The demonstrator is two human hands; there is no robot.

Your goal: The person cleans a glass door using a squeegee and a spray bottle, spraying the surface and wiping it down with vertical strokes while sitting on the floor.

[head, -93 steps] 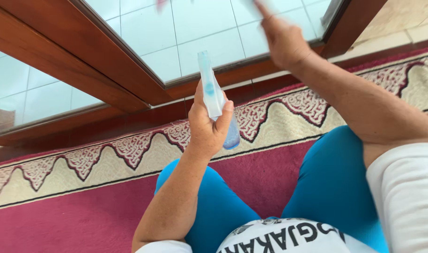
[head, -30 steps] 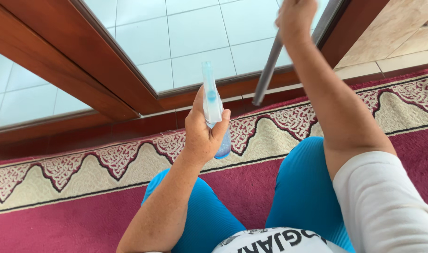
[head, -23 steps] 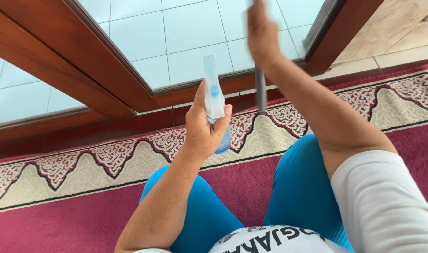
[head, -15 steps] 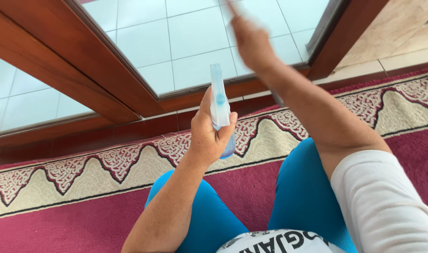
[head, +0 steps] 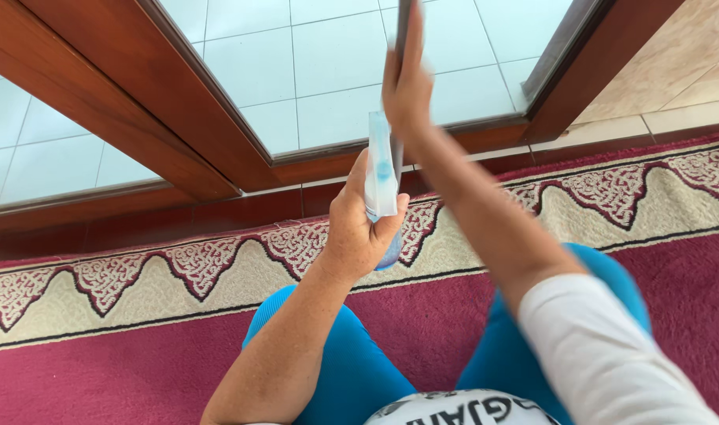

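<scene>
1. Spray bottle (head: 381,169), pale blue and slim, is standing upright at the middle of the frame, its rounded base peeking out below the fingers; it is sitting in much the same spot as a second ago.
2. Left hand (head: 359,228) is wrapping its grip around the bottle's lower half, thumb on one side and fingers on the other, and is holding it steady above the knees.
3. Right hand (head: 407,90) is now reaching up toward the top centre of the frame, its grip closing on a dark, thin handle (head: 403,31) that is running up out of view; a second ago the hand was further right and the handle was slanting, so the tool has been swinging leftward across the glass.
4. Glass door (head: 336,71) is filling the upper middle of the frame, showing white floor tiles beyond, with its brown wooden frame (head: 194,118) slanting down from the upper left.
5. Red carpet (head: 123,370) with a cream patterned border is lying across the lower frame under the person's blue trousers (head: 352,378).
6. Judging by that sweep, wiping of the glass is under way while the bottle is waiting in reserve.
</scene>
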